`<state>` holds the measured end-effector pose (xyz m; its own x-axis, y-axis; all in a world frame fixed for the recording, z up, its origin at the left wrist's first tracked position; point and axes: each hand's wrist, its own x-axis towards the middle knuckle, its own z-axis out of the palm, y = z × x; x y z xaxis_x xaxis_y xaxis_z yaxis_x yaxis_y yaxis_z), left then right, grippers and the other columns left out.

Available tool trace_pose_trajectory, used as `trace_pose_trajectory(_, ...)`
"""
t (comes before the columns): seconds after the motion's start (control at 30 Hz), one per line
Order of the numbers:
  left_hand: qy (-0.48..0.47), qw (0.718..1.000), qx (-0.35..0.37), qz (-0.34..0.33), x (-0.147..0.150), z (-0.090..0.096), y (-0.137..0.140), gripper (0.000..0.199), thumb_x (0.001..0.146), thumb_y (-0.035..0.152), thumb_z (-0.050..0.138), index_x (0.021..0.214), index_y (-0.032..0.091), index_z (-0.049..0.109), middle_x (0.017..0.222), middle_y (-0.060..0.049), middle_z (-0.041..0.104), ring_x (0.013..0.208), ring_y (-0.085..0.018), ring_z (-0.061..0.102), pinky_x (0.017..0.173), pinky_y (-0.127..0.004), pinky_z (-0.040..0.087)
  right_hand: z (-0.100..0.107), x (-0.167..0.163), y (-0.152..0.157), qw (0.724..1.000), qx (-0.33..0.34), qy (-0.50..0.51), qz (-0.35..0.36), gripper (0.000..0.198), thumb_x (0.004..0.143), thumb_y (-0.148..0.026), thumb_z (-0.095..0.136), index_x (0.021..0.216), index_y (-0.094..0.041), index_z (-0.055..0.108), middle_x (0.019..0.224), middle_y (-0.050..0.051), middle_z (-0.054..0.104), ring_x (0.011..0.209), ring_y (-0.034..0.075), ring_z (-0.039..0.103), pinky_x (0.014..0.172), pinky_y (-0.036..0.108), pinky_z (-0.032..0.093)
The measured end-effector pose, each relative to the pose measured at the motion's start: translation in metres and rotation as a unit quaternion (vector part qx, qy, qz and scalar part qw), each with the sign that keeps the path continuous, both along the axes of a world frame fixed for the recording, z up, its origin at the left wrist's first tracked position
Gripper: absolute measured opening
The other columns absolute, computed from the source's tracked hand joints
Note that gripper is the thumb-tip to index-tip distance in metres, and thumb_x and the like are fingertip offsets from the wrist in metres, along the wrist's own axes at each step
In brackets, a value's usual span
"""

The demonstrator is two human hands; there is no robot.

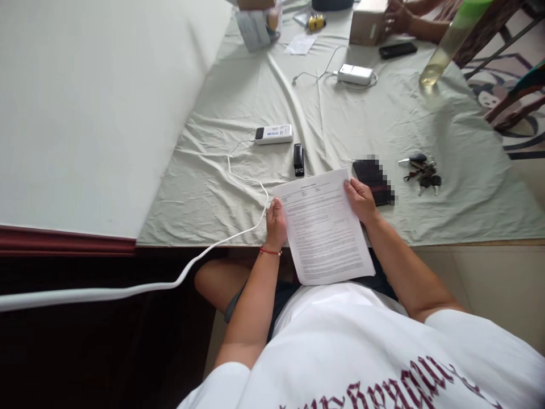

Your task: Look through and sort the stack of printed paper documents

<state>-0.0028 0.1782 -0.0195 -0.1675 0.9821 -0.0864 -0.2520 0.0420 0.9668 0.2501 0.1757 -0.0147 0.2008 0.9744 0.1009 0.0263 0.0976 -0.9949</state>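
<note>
white paper (pixel 327 233) in both curled hands (pixel 276 222) (pixel 361 201)

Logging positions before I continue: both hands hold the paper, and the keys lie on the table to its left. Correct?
No: the head view shows the keys on the table to the right of the paper. The left hand and right hand hold it.

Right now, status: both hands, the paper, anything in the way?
Left hand and right hand gripping opposite sides. Printed paper, text side up at the table's edge. Small black object just beyond, not covering text.
</note>
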Motion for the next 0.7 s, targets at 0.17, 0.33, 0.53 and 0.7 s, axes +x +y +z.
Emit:
trace_pose_trajectory(0.17,-0.026,0.999,0.039,0.026,-0.003,0.006,-0.002,0.043,0.1,0.055,0.063,0.076,0.02,0.07,0.079,-0.002,0.071,0.079,-0.017,0.066,0.078,-0.029,0.054,-0.004,0.001,0.0,1.0,0.003,0.01,0.004,0.053,0.085,-0.075,0.067,0.083,-0.022,0.062,0.076,0.0,0.055,0.071,0.015,0.047,0.061,0.028,0.039)
trace_pose_trajectory(0.33,-0.044,0.999,0.027,0.013,-0.005,0.015,-0.001,0.034,0.098,0.042,0.071,0.072,0.019,0.066,0.074,0.001,0.066,0.073,-0.013,0.061,0.074,-0.026,0.051,-0.006,0.002,0.001,1.0,0.003,0.008,0.008,0.054,0.084,-0.075,0.068,0.079,-0.022,0.06,0.075,0.0,0.054,0.07,0.015,0.046,0.061,0.029,0.038)
trace_pose_trajectory(0.53,-0.16,0.987,0.024,-0.019,-0.005,0.009,-0.001,0.039,0.089,0.051,0.078,0.072,0.02,0.061,0.07,0.002,0.063,0.067,-0.013,0.061,0.068,-0.025,0.051,-0.005,0.002,0.002,1.0,-0.001,0.019,0.006,0.055,0.08,-0.077,0.07,0.077,-0.023,0.058,0.073,-0.001,0.054,0.068,0.015,0.046,0.059,0.028,0.038)
trace_pose_trajectory(0.7,-0.169,0.985,0.015,-0.028,-0.008,0.005,-0.001,0.031,0.082,0.045,0.085,0.08,0.021,0.066,0.079,0.002,0.071,0.076,-0.014,0.067,0.076,-0.028,0.054,-0.003,0.0,0.0,0.999,-0.008,0.045,0.02,0.054,0.08,-0.075,0.072,0.08,-0.022,0.061,0.072,-0.002,0.055,0.066,0.014,0.047,0.057,0.027,0.038)
